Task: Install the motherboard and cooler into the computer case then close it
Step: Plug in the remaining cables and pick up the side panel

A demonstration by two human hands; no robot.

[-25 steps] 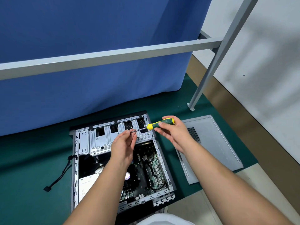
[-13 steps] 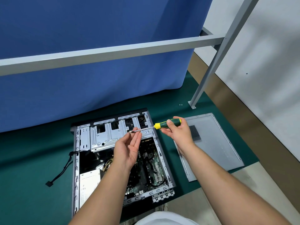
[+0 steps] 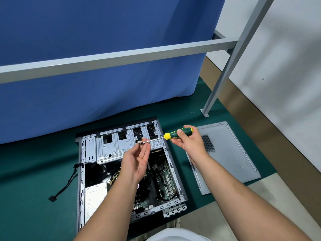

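An open computer case [image 3: 81,171] lies flat on the green mat, with the motherboard [image 3: 161,181] visible inside it. My right hand [image 3: 189,141] grips the green and yellow handle of a screwdriver [image 3: 178,133], holding it level above the case. Its metal shaft points left. My left hand [image 3: 137,160] is palm up over the case, fingers straight, with the fingertips under the screwdriver's tip. A small dark piece, perhaps a screw, sits at that tip. The grey side panel [image 3: 231,153] lies on the mat to the right of the case.
A silver drive cage [image 3: 112,146] fills the case's far end and a power supply [image 3: 95,197] its near left. A black cable with a connector [image 3: 52,199] trails onto the mat at left. A grey frame post [image 3: 218,89] stands behind the panel; a blue curtain [image 3: 104,84] hangs behind.
My left hand has opened from a pinch at the screwdriver's tip to a flat upturned palm. My right hand drew the screwdriver slightly to the right.
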